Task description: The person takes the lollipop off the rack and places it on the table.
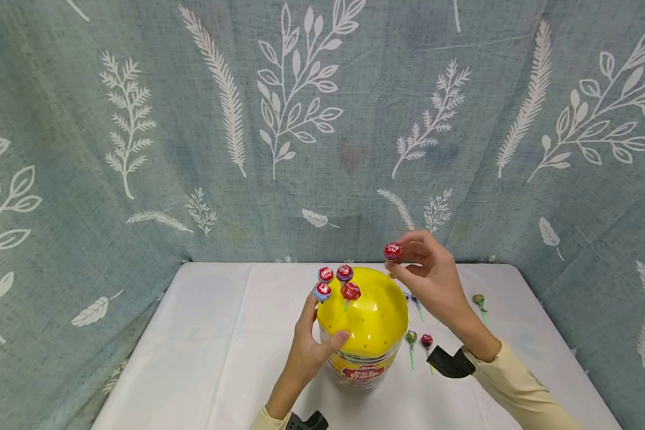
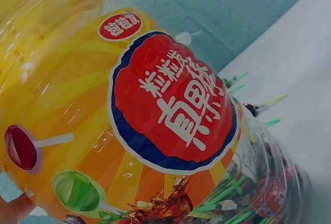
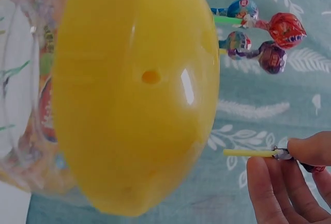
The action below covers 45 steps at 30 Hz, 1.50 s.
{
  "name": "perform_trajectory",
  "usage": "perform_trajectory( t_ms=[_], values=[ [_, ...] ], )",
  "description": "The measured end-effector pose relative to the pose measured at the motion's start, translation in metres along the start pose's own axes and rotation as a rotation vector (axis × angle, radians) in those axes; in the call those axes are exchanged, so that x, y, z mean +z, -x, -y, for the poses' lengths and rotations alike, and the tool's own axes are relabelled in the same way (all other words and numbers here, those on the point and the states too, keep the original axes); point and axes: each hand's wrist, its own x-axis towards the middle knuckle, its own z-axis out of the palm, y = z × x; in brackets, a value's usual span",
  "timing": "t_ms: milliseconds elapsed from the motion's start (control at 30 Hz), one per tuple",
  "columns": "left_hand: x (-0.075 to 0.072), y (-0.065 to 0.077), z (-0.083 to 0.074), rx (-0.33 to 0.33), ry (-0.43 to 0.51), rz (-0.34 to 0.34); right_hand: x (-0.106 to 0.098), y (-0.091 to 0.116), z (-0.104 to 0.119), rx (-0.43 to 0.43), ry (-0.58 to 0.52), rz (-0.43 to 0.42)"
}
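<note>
A large clear plastic candy jar (image 1: 361, 373) with a domed yellow lid (image 1: 376, 322) stands on the table. My left hand (image 1: 312, 352) grips the jar at the lid's left side, thumb over the front edge of the dome. Several wrapped lollipops (image 1: 350, 291) stick up from small holes in the left part of the lid. My right hand (image 1: 430, 272) pinches a red-wrapped lollipop (image 1: 393, 251) just below its candy, above the lid's right edge. In the right wrist view its yellow stick (image 3: 248, 153) points toward the dome, apart from it.
Loose lollipops lie right of the jar, among them a green one (image 1: 411, 338), a red one (image 1: 427, 341) and a farther green one (image 1: 479, 299). A white cloth covers the table (image 1: 204, 334). A leaf-patterned curtain (image 1: 355, 197) hangs behind it.
</note>
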Motion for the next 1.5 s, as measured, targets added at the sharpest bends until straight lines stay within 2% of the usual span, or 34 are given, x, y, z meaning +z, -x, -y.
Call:
perform_trajectory(
  t_ms=[333,633,767,933,1200,1500],
  values=[
    [0.001,-0.001,0.001,0.0,-0.012,-0.01,-0.015,0.01,-0.007,0.012,-0.008,-0.028],
    [0.002,0.0,0.002,0.016,-0.013,-0.005,-0.027,0.021,-0.016,0.07,0.044,-0.046],
    [0.001,-0.001,0.002,0.037,-0.016,-0.004,-0.031,0.025,-0.022,0.081,0.044,-0.037],
    [0.001,0.0,0.002,0.033,-0.024,-0.005,-0.037,0.032,-0.031,0.098,0.055,-0.022],
    [0.001,0.001,0.003,0.018,-0.031,-0.024,-0.041,0.045,-0.043,0.17,0.118,-0.047],
    [0.001,0.0,0.003,0.018,-0.025,-0.011,-0.045,0.059,-0.062,0.251,0.099,-0.053]
  ],
)
